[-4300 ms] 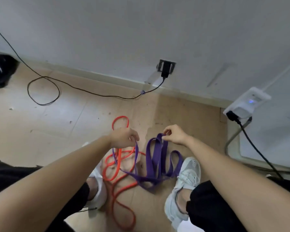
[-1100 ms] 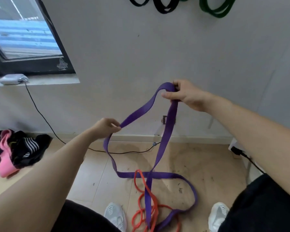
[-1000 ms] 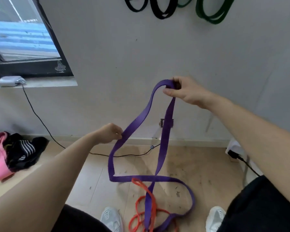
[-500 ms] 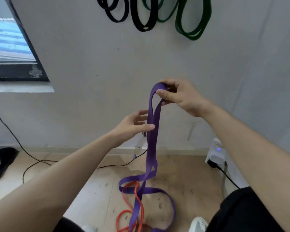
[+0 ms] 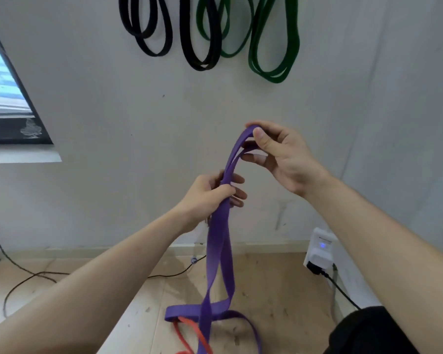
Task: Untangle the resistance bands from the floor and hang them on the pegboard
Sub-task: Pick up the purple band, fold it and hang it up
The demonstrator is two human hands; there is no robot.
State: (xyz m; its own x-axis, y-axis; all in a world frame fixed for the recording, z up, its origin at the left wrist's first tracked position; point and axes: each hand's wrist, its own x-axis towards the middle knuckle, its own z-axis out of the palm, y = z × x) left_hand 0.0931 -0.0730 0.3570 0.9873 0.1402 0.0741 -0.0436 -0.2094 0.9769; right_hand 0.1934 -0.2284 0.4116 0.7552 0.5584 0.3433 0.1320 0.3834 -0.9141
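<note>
I am watching the right hand holding up the top fold of the purple band in front of the wall, pinching it between thumb and forefinger while the other fingers are staying loosely spread below. The left hand is now wrapping its curled fingers and thumb round both strands just under that fold. Half a second ago it was only reaching in with straight fingers against the band, and a second ago it was pulling one strand out to the left in a wide loop. The two strands are now hanging close together, running down from the hands to the wooden floor, where the lower part is lying in a flat bend. That bend is crossing over the orange band, which is still lying on the floor at the bottom edge. The view is tilting higher than before, so the black bands and green bands hanging on the wall are showing lower in the picture, with their tops cut off. The white plug-in adapter is glowing blue low on the wall to the right, and a black cable is trailing across the floor at the left.
</note>
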